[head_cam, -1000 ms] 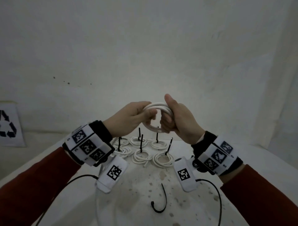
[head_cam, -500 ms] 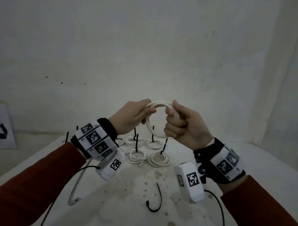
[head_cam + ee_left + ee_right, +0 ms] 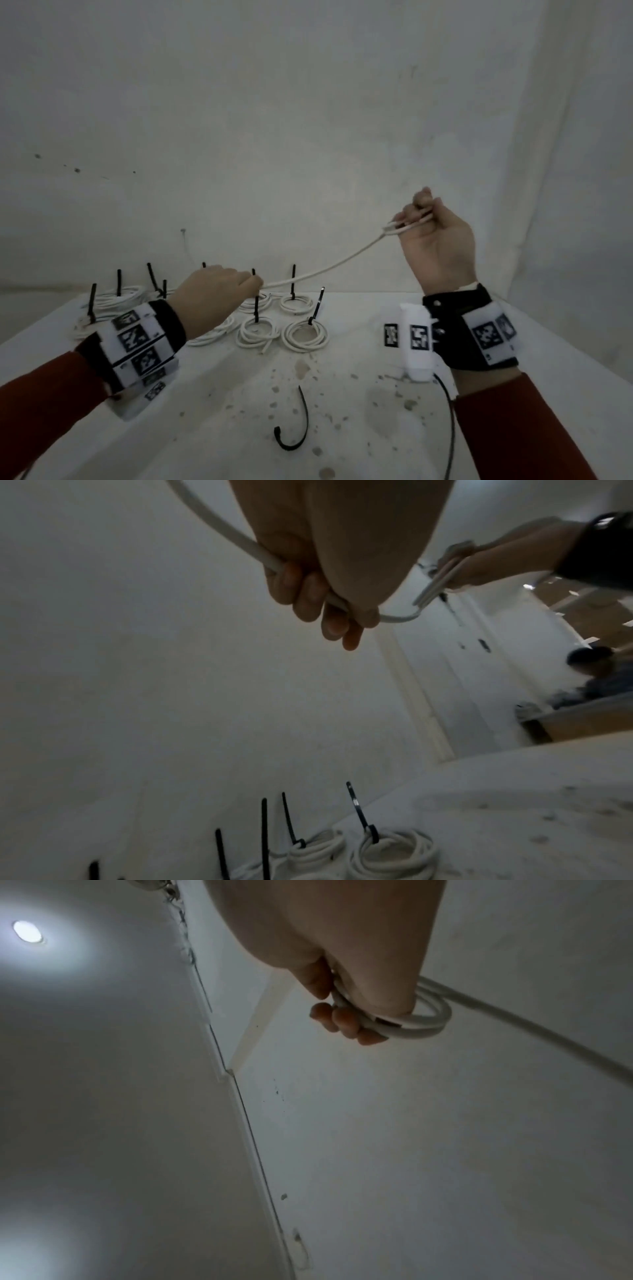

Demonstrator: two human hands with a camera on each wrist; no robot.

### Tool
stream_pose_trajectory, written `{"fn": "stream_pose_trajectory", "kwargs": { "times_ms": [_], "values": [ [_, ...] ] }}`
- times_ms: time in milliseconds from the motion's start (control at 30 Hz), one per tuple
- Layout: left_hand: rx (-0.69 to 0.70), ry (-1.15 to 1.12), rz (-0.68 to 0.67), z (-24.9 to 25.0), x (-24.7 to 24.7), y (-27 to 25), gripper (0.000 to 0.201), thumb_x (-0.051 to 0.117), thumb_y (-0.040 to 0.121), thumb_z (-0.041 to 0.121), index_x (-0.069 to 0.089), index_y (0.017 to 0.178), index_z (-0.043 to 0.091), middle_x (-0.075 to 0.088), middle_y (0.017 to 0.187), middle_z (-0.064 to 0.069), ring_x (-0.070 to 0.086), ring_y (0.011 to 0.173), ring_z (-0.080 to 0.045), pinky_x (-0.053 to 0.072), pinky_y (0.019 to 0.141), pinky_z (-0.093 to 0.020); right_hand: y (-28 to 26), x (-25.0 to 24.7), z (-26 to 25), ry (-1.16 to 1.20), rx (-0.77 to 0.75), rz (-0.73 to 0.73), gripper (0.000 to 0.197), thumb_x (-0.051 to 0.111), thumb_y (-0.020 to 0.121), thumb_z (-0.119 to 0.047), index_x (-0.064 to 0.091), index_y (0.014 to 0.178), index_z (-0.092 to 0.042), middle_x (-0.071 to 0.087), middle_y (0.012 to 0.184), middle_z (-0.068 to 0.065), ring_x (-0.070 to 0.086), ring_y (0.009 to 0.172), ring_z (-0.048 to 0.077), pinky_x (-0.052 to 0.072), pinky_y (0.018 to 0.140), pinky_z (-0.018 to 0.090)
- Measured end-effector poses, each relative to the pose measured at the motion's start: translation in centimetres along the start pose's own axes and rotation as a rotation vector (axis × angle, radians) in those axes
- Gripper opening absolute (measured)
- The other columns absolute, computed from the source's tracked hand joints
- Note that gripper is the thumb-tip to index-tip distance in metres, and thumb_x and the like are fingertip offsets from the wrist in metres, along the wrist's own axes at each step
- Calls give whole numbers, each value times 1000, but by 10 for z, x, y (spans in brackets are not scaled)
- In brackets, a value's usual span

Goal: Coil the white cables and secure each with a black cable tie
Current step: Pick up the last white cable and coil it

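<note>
The thin white round cable (image 3: pixel 329 270), a closed ring a moment ago, now stretches between the left hand (image 3: pixel 212 301) and right hand (image 3: pixel 435 240), both grips curled around it; coiling is unfinished.

Dim, grainy, soft pictures; round ceiling lamp (image 3: pixel 27 931) glares; wide-angle edges bend.

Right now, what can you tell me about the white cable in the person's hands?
The white cable is smooth, round and rubbery-looking. The right hand, raised, holds a few small loops of it. One strand slopes down to the left hand, whose fingers curl round it, above the tied coils on the table.
</note>
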State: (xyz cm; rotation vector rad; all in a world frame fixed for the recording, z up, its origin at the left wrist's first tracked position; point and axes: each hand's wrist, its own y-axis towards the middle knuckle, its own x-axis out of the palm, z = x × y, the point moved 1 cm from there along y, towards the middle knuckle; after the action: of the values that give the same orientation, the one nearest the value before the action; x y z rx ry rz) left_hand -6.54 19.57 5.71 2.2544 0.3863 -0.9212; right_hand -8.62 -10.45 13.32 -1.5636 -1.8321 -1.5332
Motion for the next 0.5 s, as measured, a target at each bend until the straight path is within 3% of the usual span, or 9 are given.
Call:
{"fn": "stream_pose_trajectory", "kwargs": {
  "times_ms": [67, 133, 233, 333, 400, 500],
  "values": [
    [112, 14, 89, 5, -11, 1, 50, 72, 53, -7, 46, 87, 19, 56, 65, 1, 53, 53, -21, 41, 49, -25, 5, -8, 12, -151, -70, 80, 12, 40, 95, -11, 49, 87, -12, 57, 66, -5, 48, 51, 8, 42, 62, 23],
    [192, 29, 133, 10, -29, 1, 25, 51, 70, 3, 49, 89, 20, 58, 70, 3, 54, 59, -20, 39, 56, -28, 7, -17, 25, -343, -139, 156, 17, 39, 102, -11, 49, 88, -12, 61, 64, -5, 50, 50, 8, 43, 56, 23],
    [256, 17, 127, 10, -52, 2, 21, 40, 81, 10, 58, 87, 17, 60, 74, 3, 53, 62, -20, 29, 62, -26, 6, -29, 44, -691, -213, 167, 12, 41, 102, -12, 47, 92, -10, 62, 70, 0, 53, 50, 10, 43, 53, 22],
    [287, 10, 117, 5, -71, 3, 11, 51, 82, 12, 52, 91, 19, 60, 76, 3, 53, 64, -19, 27, 64, -26, 0, -38, 63, -1043, -223, 17, 8, 40, 101, -7, 46, 99, -3, 60, 72, 5, 54, 49, 12, 48, 57, 28],
    [274, -19, 113, -1, -83, 4, 6, 47, 87, 19, 51, 91, 20, 60, 76, 4, 53, 64, -19, 27, 62, -25, -7, -41, 73, -1266, -168, -153, 6, 41, 99, -5, 46, 97, -2, 60, 71, 6, 54, 49, 15, 47, 57, 29],
    [231, -63, 121, -13, -95, 8, 17, 38, 91, 30, 52, 91, 21, 62, 77, 4, 55, 64, -19, 39, 59, -27, -26, -38, 83, -1462, 20, -435, 9, 42, 100, -10, 49, 96, -5, 62, 69, 1, 52, 51, 15, 44, 56, 27]
  ]
}}
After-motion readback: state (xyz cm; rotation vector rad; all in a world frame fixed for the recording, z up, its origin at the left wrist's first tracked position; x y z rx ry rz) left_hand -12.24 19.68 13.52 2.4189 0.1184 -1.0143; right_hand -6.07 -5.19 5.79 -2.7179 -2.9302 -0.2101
